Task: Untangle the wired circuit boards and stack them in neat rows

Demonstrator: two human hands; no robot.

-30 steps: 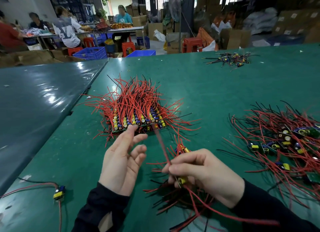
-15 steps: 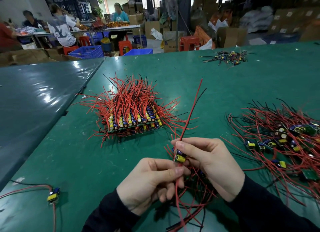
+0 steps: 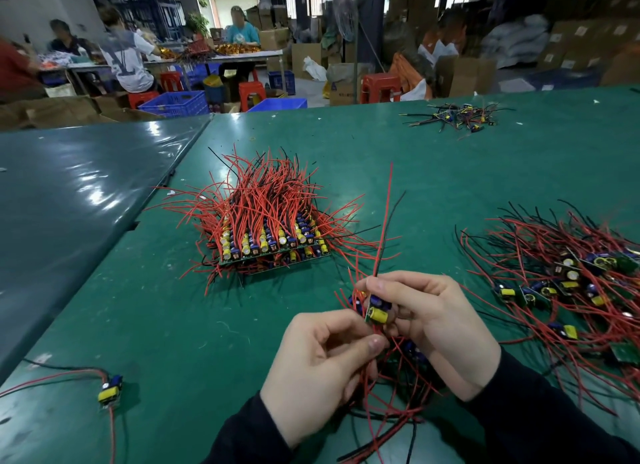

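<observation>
Near the middle of the green surface [image 3: 145, 325], the right hand [image 3: 440, 328] pinches a small circuit board [image 3: 377, 313] while the left hand [image 3: 318, 366] pinches its red wires [image 3: 372, 370] just below. Drawing those wires slowly out of the tangle underneath should free it for the neat stack [image 3: 273, 242] beyond. Blue crates [image 3: 176, 104] stand far left; their contents are hidden.

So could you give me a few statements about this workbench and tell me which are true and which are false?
1. The right hand holds a small circuit board. True.
2. The neat stack of boards sits to the right of the hands. False: it lies ahead and to the left; a loose tangled pile is on the right.
3. The left hand rests flat on the table. False: it pinches red wires.
4. A lone board lies at the near left. True.
</observation>
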